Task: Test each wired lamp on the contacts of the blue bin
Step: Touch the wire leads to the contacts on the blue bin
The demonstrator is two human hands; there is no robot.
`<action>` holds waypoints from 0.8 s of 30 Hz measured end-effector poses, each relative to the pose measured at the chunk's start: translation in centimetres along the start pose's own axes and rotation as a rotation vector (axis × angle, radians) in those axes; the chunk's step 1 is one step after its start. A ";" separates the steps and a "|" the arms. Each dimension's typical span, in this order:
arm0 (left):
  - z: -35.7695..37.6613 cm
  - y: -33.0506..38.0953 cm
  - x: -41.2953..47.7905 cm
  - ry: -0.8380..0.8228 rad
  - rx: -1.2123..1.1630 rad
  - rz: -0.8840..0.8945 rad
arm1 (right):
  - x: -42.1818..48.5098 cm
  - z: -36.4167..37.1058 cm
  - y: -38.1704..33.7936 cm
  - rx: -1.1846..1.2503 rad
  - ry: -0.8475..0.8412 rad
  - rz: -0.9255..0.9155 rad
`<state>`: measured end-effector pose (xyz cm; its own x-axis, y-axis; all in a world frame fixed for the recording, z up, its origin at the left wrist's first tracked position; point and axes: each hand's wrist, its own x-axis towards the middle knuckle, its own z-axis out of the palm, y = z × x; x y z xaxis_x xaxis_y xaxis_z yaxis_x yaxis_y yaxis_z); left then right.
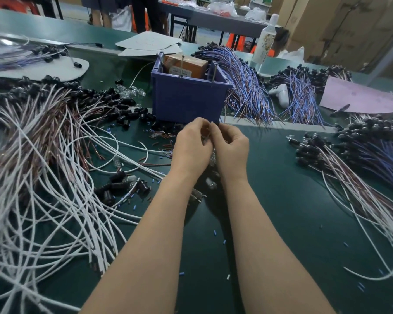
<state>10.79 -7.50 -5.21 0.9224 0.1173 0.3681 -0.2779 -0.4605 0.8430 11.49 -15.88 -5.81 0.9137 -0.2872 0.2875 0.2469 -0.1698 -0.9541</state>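
From the head camera, the left hand (192, 146) and the right hand (230, 147) meet at the middle of the dark green, matte desk (281, 200), just in front of the near wall of the blue bin (188, 98). Both have their fingers curled in, pinching one wired lamp (214, 124) between the fingertips. Only its small black socket shows there, and clear glass glints in the gap between the palms. The bin is boxy, ribbed plastic. Two thin metal contacts (214, 73) stand up from its rim, and a brown taped block (186, 63) inside carries a white label too small to read. Toward the left edge sprawls a tangle of white and reddish-brown leads (43, 173) ending in black cylindrical sockets. Behind the bin on the right lies a bundle of blue-violet wires (247, 87), with a white plastic bottle (264, 39) with a printed pattern beyond it. A pale pink sheet (361, 96) lies near the right edge.
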 end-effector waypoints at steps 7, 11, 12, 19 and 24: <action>0.2 -0.3 -0.1 0.085 -0.084 0.053 | 0.0 0.0 -0.1 0.042 0.031 0.032; 0.3 -0.3 -0.1 0.115 -0.114 0.090 | 0.8 -0.6 0.5 0.188 0.123 0.116; 0.3 -0.4 -0.1 0.118 -0.116 0.094 | 0.9 -0.6 0.7 0.197 0.121 0.107; 0.3 -0.5 -0.2 0.106 -0.145 0.102 | 0.9 -0.4 1.1 0.152 0.117 0.075; 0.3 -0.4 -0.2 0.113 -0.173 0.090 | 0.6 -0.4 0.8 0.116 0.096 0.077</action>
<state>10.80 -7.55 -5.74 0.8588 0.1845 0.4779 -0.4084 -0.3164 0.8562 12.10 -16.54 -6.34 0.8975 -0.3851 0.2147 0.2182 -0.0353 -0.9753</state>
